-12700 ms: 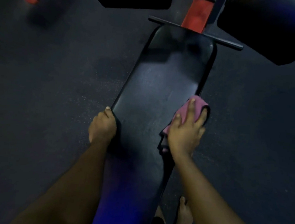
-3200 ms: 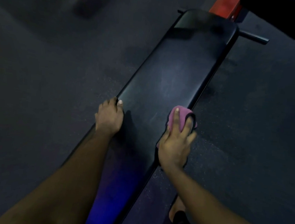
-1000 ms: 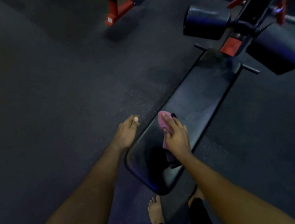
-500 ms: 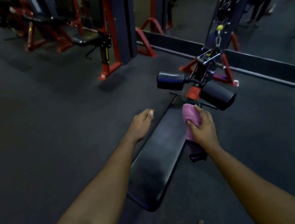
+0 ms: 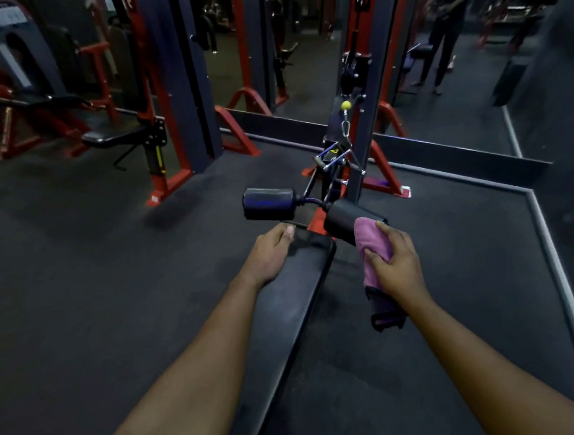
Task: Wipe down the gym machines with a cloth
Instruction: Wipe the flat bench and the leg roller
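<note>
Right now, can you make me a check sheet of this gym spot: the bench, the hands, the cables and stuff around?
Surface: black bench pad above dark rubber floor.
Job's things: pink cloth against the right roller pad; left roller pad untouched.
Clutter: nothing seen.
Hands: right hand grips the cloth; left hand rests on the bench pad's far left edge, fingers hidden.
Cables: yellow ball and metal handle hang on the cable behind the rollers.
Surroundings: red and black machine frames; a person standing at the back.
</note>
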